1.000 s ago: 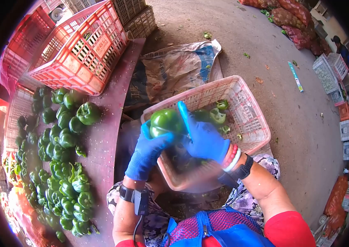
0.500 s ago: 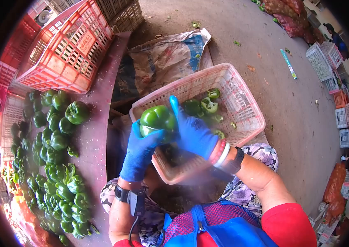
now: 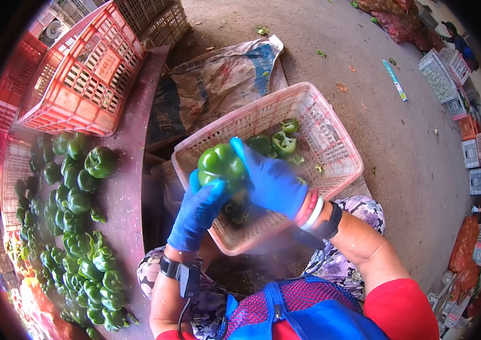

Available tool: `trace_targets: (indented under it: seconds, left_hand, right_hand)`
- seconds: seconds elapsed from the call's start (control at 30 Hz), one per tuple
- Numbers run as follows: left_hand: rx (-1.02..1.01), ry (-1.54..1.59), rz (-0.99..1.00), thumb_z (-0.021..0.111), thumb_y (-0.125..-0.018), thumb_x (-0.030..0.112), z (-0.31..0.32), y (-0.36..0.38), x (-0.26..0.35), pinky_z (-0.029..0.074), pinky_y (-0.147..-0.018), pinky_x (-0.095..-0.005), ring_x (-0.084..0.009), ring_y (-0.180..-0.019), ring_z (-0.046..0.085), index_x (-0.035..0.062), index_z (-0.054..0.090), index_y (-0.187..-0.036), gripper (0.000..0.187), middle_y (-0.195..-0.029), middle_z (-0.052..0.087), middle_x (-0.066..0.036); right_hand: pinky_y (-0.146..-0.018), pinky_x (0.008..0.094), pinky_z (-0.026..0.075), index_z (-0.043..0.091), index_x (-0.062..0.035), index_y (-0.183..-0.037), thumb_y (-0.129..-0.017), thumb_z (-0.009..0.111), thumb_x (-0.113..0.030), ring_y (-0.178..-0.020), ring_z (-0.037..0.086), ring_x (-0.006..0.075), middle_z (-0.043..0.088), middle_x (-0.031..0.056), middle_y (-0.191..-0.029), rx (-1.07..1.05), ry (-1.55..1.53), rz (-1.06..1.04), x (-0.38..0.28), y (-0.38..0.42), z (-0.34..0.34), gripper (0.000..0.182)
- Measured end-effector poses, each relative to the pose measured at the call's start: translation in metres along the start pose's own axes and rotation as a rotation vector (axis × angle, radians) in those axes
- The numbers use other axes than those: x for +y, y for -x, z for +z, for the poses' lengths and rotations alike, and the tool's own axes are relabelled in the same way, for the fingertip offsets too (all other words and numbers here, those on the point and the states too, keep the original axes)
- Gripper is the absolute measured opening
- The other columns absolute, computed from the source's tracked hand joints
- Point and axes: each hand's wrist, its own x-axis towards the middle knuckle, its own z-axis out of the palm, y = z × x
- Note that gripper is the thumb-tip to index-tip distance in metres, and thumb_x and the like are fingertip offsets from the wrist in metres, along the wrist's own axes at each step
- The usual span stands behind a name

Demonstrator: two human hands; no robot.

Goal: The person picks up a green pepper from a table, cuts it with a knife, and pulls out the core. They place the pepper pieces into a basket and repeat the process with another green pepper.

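Observation:
Over the left part of a pink plastic crate (image 3: 331, 122), my left hand (image 3: 196, 212), in a blue glove, grips a green bell pepper (image 3: 221, 165) from below. My right hand (image 3: 276, 182), also gloved, is closed against the pepper's right side, its index finger stretched along it. Whether the right palm holds anything else is hidden. Inside the crate lie cut pepper pieces (image 3: 284, 142) and darker green peppers, partly behind my hands.
On my left, several green peppers (image 3: 79, 200) cover a purplish table (image 3: 126, 187). A red crate (image 3: 90, 68) stands at its far end. Flattened sacking (image 3: 217, 82) lies beyond the pink crate. Crates (image 3: 440, 79) and a person (image 3: 460, 45) are at far right.
The pepper has turned slightly in my hands and moved a little right. The whole view has shifted slightly, with the crate appearing a bit further left.

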Motion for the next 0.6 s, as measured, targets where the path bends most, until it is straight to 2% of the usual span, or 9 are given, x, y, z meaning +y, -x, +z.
trace_targets:
  seconds: [0.03,0.13,0.2,0.3,0.43,0.53,0.6]
  left_hand:
    - [-0.019,-0.005,-0.015,0.07,-0.087,0.014,0.003,-0.001,0.002,0.051,-0.099,-0.0369,-0.0238,-0.111,0.063,0.0016,0.047,-0.135,0.054,-0.126,0.059,-0.012]
    - [0.148,-0.07,-0.023,0.076,-0.087,0.022,-0.008,0.002,-0.002,0.049,-0.106,-0.0421,-0.0261,-0.125,0.059,0.0065,0.046,-0.143,0.065,-0.136,0.057,-0.012]
    - [0.171,-0.064,0.006,0.075,-0.087,0.018,-0.01,0.002,0.003,0.05,-0.103,-0.0397,-0.0247,-0.121,0.06,0.0066,0.049,-0.14,0.06,-0.133,0.059,-0.01]
    - [0.23,-0.163,0.042,0.073,-0.085,0.013,-0.001,0.006,0.011,0.052,-0.097,-0.0353,-0.0212,-0.11,0.063,0.0041,0.05,-0.135,0.055,-0.123,0.062,-0.01]
    - [0.291,-0.305,0.041,0.076,-0.082,0.017,0.01,0.01,0.012,0.052,-0.093,-0.034,-0.0196,-0.104,0.064,0.0024,0.051,-0.13,0.056,-0.117,0.064,-0.011]
    - [0.42,-0.665,0.151,0.081,-0.079,0.025,0.001,0.008,-0.008,0.054,-0.09,-0.035,-0.0202,-0.103,0.064,0.0015,0.053,-0.127,0.06,-0.116,0.065,-0.011]
    - [0.431,-0.688,0.168,0.083,-0.076,0.031,-0.003,0.009,-0.014,0.055,-0.088,-0.0351,-0.0202,-0.103,0.063,-0.0004,0.049,-0.129,0.07,-0.118,0.063,-0.014]
  right_hand:
    - [-0.08,0.0512,0.054,0.023,-0.0071,-0.156,-0.089,0.064,-0.013,-0.096,0.067,0.0449,0.064,0.0294,-0.117,0.001,0.043,-0.018,-0.001,0.001,0.002,0.079]
    - [-0.074,0.0557,0.052,0.011,-0.0029,-0.158,-0.084,0.062,-0.012,-0.083,0.066,0.0471,0.064,0.032,-0.109,-0.089,-0.072,0.011,-0.005,0.001,-0.002,0.09]
    - [-0.072,0.0562,0.052,0.008,-0.0033,-0.158,-0.084,0.061,-0.013,-0.08,0.066,0.0472,0.066,0.0319,-0.101,-0.012,-0.187,-0.049,-0.001,-0.001,0.002,0.092]
    - [-0.069,0.0568,0.051,0.006,-0.0023,-0.158,-0.084,0.06,-0.013,-0.076,0.066,0.0473,0.067,0.031,-0.09,-0.013,-0.1,-0.049,0.001,-0.002,0.001,0.092]
    - [-0.071,0.0556,0.052,0.005,0.0027,-0.157,-0.083,0.059,-0.012,-0.079,0.067,0.0452,0.067,0.0308,-0.093,-0.079,-0.013,0.074,-0.004,-0.003,0.009,0.093]
    - [-0.075,0.0538,0.052,0.007,0.0067,-0.156,-0.082,0.059,-0.011,-0.085,0.068,0.0433,0.067,0.0306,-0.097,-0.12,-0.026,0.201,-0.016,-0.001,0.014,0.092]
    - [-0.077,0.053,0.052,0.009,0.0077,-0.155,-0.082,0.06,-0.011,-0.089,0.068,0.0429,0.066,0.0313,-0.104,-0.201,-0.013,0.259,-0.024,-0.005,0.009,0.091]
